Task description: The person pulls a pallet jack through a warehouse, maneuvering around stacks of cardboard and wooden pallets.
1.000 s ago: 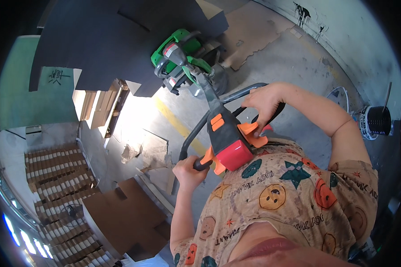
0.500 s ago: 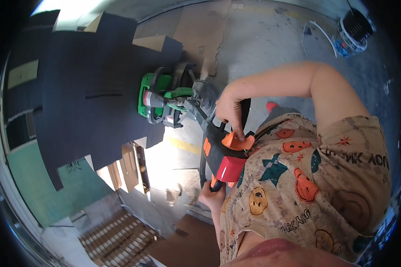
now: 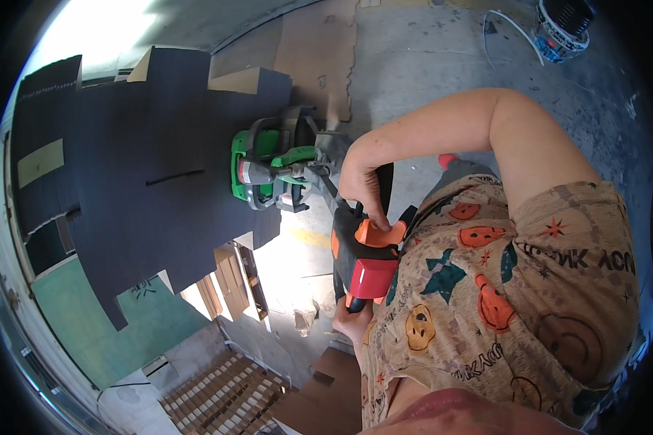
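I hold the black loop handle of a green powered pallet truck. My right hand grips the handle's upper side, its thumb on an orange lever of the control head, which is black with a red block at its end. My left hand is closed around the handle's lower grip, just below that red block. The truck's green body stands against a tall stack of dark flat cardboard sheets loaded on it.
Concrete floor with a yellow line and flattened brown cardboard. A green wall panel and stacks of brown cardboard lie at lower left. A bucket-like drum with cable stands at top right.
My view has swung, so the truck and stack now lie left of me. My right hand moved from the handle's far side to the control head, thumb on the orange lever; the left keeps its grip.
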Available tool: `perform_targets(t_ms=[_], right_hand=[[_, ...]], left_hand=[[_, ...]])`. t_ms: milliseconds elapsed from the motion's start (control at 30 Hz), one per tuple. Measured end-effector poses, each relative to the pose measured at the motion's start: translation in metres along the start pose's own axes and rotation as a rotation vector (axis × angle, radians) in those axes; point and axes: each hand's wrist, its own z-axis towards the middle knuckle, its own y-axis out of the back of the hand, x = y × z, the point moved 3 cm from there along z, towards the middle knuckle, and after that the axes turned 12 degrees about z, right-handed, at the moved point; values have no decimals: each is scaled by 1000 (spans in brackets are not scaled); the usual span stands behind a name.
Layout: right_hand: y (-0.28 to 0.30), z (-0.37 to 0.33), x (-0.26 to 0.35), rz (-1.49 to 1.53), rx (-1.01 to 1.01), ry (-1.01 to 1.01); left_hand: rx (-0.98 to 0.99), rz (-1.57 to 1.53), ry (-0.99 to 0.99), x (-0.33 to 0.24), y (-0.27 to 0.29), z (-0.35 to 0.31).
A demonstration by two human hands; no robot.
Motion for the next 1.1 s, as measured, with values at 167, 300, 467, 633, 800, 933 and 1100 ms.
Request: perform_targets(t_ms=[167,300,467,633,800,933,1100], right_hand=[[2,-2,8,-20,-14,-38],[1,1,11,-25,-20,-14],[-3,7,11,-35,-23,33],[-1,7,15,-73,-27,40],[10,4,28,-104,-22,38],[22,-2,41,-92,51,-41],[29,-3,42,-102,42,-33]], left_hand=[[-6,67,-16,3,5,0],[-19,79,-28,6,8,-1],[-3,100,-69,6,10,-3],[-12,113,-66,9,12,-3],[-10,128,-58,6,25,4],[1,141,-34,0,36,8],[12,105,-5,0,37,15]])
